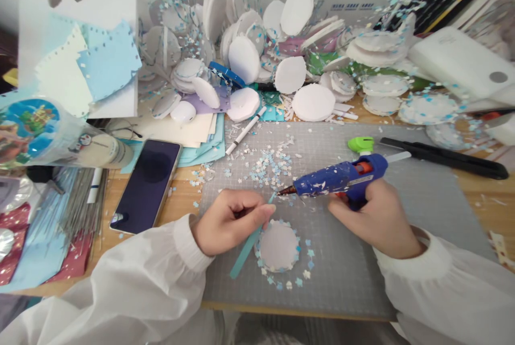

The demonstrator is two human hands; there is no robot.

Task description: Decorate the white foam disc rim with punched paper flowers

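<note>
My left hand [237,219] pinches a narrow teal paper strip [246,254], whose upper end pokes out above the fingertips. In my right hand [374,216] is a blue glue gun [333,177], held by its handle and spattered with white bits. Its dark nozzle points left and is close to the strip's upper end; I cannot tell whether they touch. Just below my left fingers lies a white foam disc [279,246] edged with small blue and white flowers. A curved string of flowers [309,265] runs beside it on the grey cutting mat [341,275].
Loose paper flowers [269,165] are scattered beyond my hands. A phone [147,186] and a tilted cup [80,138] are at left. A black utility knife [446,157] and a green punch [361,144] lie at right. White discs [314,102] crowd the back.
</note>
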